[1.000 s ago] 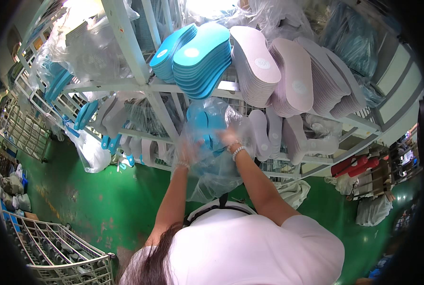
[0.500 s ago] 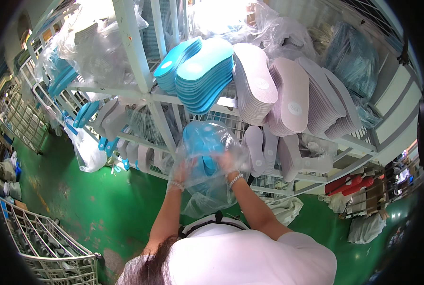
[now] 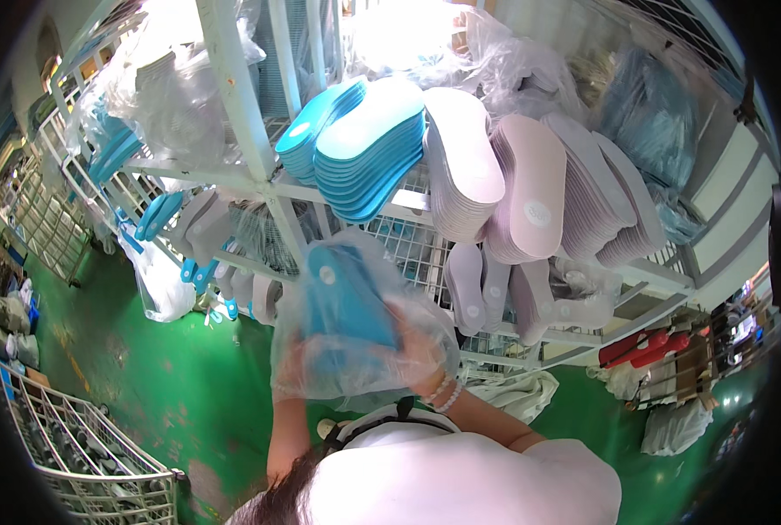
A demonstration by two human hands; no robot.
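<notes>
A stack of blue insoles [image 3: 355, 289] lies tilted inside a clear plastic bag [image 3: 320, 385] in front of my body. My right hand [image 3: 416, 350] is wrapped round the right side of the stack, with the film over its fingers. Along the stack's lower left edge, my left hand [image 3: 292, 357] is closed against it, blurred behind the plastic. The bag's loose film hangs down past both wrists. Just beyond it, on the rack shelf, sits a taller pile of blue insoles [image 3: 368, 153].
Pinkish-grey insole stacks [image 3: 530, 188] jut over the edge of the white rack [image 3: 241, 96], and more lie on its lower shelf [image 3: 495, 289]. A wire cart [image 3: 101, 472] stands at lower left on the green floor [image 3: 189, 394]. Red items [image 3: 644, 346] are at the right.
The bagged blue insoles have come nearer to my body and tilted, more of the stack showing. Both hands moved down with them, spreading wider. My view has shifted slightly.
</notes>
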